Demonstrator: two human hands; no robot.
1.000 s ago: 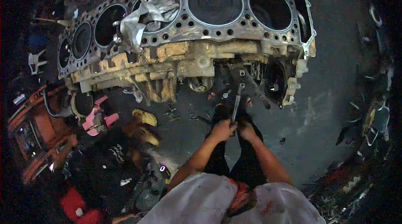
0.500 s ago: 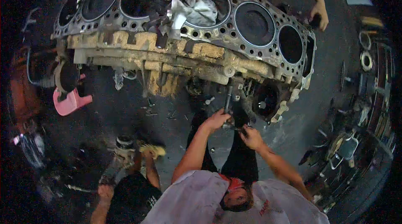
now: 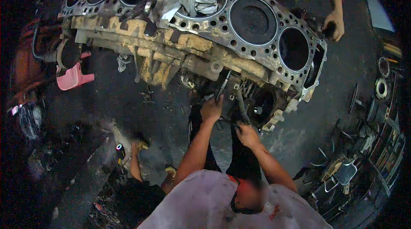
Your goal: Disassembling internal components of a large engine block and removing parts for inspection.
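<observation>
Since half second ago: co-worker's hand gone off crumpled rag [image 3: 188, 0] on engine block [image 3: 252, 64]. Left hand [image 3: 212, 110] clenched on wrench [image 3: 223, 85], angled up against block side. Right hand [image 3: 247, 134] just below-right, apparently gripping dark hose [image 3: 242, 107]; dim.

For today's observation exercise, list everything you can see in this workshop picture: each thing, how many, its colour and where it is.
engine block: one, grimy yellow-grey, top centre, six bores on its upper face
rag: one, grey, on the block's top
wrench: one, dark metal, at the block's near side
pink part: one, left of the block
co-worker's hand: one, at the block's right end
crouching person: one, dark clothes, lower left
metal parts: many, dark, right floor
left hand: on the wrench
right hand: beside the block's lower end
</observation>
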